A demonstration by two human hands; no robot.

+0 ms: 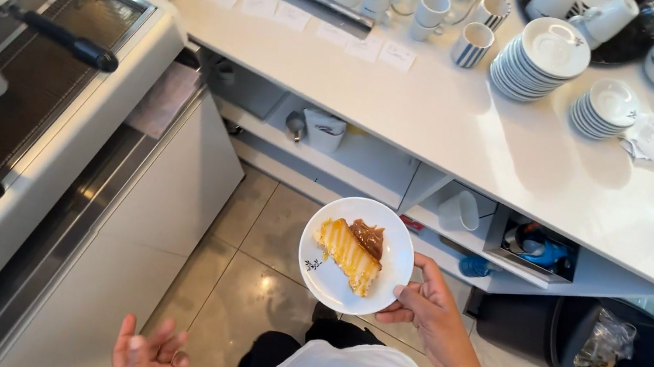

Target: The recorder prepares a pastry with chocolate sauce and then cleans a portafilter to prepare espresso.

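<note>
I'm holding the white plate [357, 255] by its rim in my right hand [424, 302], cake slice [351, 250] already on it, over the floor below the bench [476, 138] edge. Left hand [152, 358] hanging open, empty. Plate not yet set down.

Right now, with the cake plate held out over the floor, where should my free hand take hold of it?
Grip the white plate at its bare left rim, opposite the right hand, which pinches the right edge. The cake slice lies across the middle and upper part, so the lower-left rim is bare. Bring the left hand up from below, thumb on the rim, fingers underneath, keeping it level.
</note>
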